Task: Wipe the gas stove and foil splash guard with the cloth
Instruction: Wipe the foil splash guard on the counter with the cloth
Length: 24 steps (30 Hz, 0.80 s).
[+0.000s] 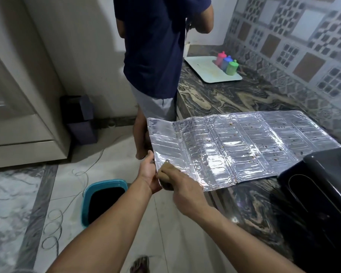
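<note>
— Across the frame's middle, what lies on the counter (234,99)?
— The foil splash guard (244,146), flat. The left hand (148,174) grips its lower-left corner; the right hand (177,184) pinches something brown, perhaps the cloth (164,175).

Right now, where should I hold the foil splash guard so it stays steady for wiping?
Hold the foil splash guard by its near-left end, which overhangs the counter edge, coming from the floor side. The rest lies flat on the counter, so only this end has room underneath for fingers. The left hand already supports that corner, with the right hand beside it.
</note>
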Each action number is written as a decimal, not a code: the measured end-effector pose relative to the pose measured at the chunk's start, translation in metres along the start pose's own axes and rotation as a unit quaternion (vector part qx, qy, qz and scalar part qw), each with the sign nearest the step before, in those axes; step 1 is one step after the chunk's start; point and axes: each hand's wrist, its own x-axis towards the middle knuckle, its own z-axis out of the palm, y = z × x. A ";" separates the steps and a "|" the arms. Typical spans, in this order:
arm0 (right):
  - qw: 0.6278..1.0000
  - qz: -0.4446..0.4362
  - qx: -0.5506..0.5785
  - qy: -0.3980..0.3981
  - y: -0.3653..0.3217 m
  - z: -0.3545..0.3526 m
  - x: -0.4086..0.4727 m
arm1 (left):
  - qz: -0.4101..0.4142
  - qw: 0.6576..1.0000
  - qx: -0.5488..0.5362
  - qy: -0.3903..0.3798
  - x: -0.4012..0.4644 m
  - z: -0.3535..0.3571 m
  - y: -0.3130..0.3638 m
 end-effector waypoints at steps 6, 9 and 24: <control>0.992 0.039 -0.089 -0.079 0.048 -0.030 0.001 | -0.020 1.000 -0.010 -0.018 0.006 -0.014 0.011; 0.988 0.113 -0.090 -0.051 0.072 -0.058 0.010 | -0.050 0.997 0.006 -0.060 0.008 -0.011 0.013; 0.931 0.295 0.069 0.202 0.125 -0.066 0.098 | -0.034 0.991 0.126 0.026 0.052 -0.001 0.036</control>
